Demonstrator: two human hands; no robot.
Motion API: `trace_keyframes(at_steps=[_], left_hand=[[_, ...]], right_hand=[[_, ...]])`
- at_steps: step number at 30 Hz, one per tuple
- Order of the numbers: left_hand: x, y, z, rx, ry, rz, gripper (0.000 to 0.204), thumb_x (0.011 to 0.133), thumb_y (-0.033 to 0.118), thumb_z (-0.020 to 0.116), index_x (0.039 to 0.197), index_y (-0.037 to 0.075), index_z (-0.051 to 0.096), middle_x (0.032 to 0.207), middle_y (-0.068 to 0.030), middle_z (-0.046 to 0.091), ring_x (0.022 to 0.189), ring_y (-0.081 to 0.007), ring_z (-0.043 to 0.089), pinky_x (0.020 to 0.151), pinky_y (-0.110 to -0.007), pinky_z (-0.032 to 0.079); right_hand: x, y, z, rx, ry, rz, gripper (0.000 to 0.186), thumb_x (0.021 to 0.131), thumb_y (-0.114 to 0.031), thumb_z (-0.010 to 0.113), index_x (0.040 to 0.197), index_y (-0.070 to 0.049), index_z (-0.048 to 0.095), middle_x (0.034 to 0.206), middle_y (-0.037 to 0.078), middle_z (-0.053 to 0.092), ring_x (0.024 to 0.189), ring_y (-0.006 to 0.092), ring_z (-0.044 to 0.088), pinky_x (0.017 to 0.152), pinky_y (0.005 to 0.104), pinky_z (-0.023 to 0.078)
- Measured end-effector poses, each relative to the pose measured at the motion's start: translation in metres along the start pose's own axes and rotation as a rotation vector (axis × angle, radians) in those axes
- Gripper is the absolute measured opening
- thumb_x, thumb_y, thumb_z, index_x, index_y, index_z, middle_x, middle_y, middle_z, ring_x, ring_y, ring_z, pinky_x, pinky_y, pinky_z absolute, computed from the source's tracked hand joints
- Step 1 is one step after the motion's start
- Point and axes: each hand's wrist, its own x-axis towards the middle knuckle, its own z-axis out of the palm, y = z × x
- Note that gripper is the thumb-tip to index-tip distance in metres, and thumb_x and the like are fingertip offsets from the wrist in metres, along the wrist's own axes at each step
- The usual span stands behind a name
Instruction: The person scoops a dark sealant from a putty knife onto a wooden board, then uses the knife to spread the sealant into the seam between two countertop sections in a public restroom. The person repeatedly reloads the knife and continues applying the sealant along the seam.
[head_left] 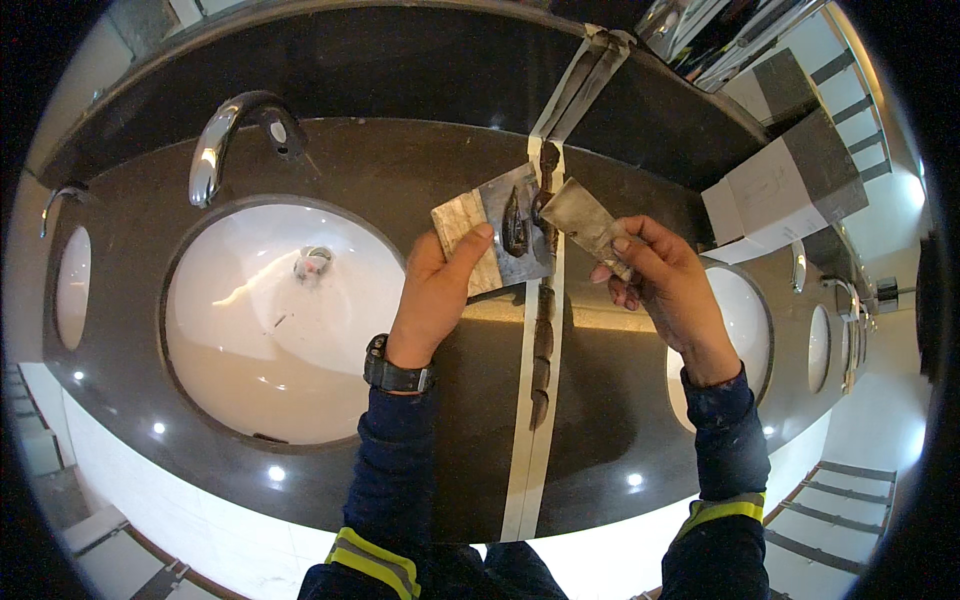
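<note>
My left hand grips a flat metal scraper plate by its end wrapped in light tape, the thumb on top. A blob of dark brown paste lies on the plate. My right hand pinches a smaller, smeared flat spreader, its far edge close to the plate and a seam in the dark countertop. Strips of masking tape border this seam on both sides. Dark paste sits in uneven dabs along it. Both tools are above the counter, near the seam.
A white oval sink with a curved chrome faucet is at left. Another sink lies partly behind my right hand. White and grey boxes stand at the back right. Taping continues up the dark backsplash.
</note>
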Motion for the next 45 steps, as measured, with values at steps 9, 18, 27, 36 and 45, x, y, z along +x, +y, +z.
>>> trace_keyframes(at_steps=[9,18,27,36,45], left_hand=[[-0.001,-0.009,0.000,0.264,-0.093,0.077,0.032,0.102,0.029,0.062,0.103,-0.002,0.072,0.086,-0.0040,0.072,0.076,-0.0115,0.063,0.070,-0.031,0.050],[0.003,-0.004,-0.002,-0.084,0.168,-0.026,0.033,0.101,0.029,0.064,0.115,-0.001,0.068,0.100,-0.0054,0.071,0.088,-0.0125,0.064,0.080,-0.029,0.051],[0.001,0.007,-0.004,-0.147,0.124,-0.028,0.033,0.102,0.027,0.063,0.116,-0.001,0.069,0.101,-0.0053,0.073,0.089,-0.0117,0.065,0.080,-0.028,0.051],[0.002,0.006,-0.007,-0.169,0.102,-0.013,0.032,0.103,0.025,0.060,0.117,-0.002,0.070,0.103,-0.0061,0.074,0.089,-0.0114,0.066,0.079,-0.029,0.051],[0.005,0.000,-0.012,-0.118,0.082,0.038,0.036,0.102,0.029,0.061,0.110,-0.005,0.071,0.093,-0.0091,0.074,0.083,-0.0130,0.066,0.076,-0.030,0.051]], right_hand=[[0.021,0.022,0.017,0.275,0.145,-0.106,0.019,0.104,-0.017,0.055,0.118,-0.006,0.060,0.096,0.011,0.073,0.072,0.0101,0.063,0.060,0.0210,0.046],[0.109,0.051,-0.007,0.140,0.227,-0.228,0.026,0.107,-0.018,0.045,0.123,-0.007,0.061,0.108,0.008,0.072,0.079,0.0105,0.062,0.068,0.0236,0.046],[0.137,0.053,-0.001,0.048,0.237,-0.201,0.028,0.108,-0.022,0.043,0.122,-0.007,0.062,0.116,0.008,0.073,0.086,0.0114,0.064,0.075,0.0265,0.047],[0.160,0.043,-0.003,0.071,0.299,-0.235,0.032,0.106,-0.026,0.049,0.123,-0.002,0.062,0.114,0.011,0.074,0.093,0.0166,0.071,0.075,0.0269,0.052],[0.180,0.042,-0.009,0.066,0.245,-0.305,0.025,0.106,-0.018,0.052,0.121,-0.001,0.062,0.115,0.012,0.072,0.102,0.0191,0.067,0.089,0.0294,0.051]])
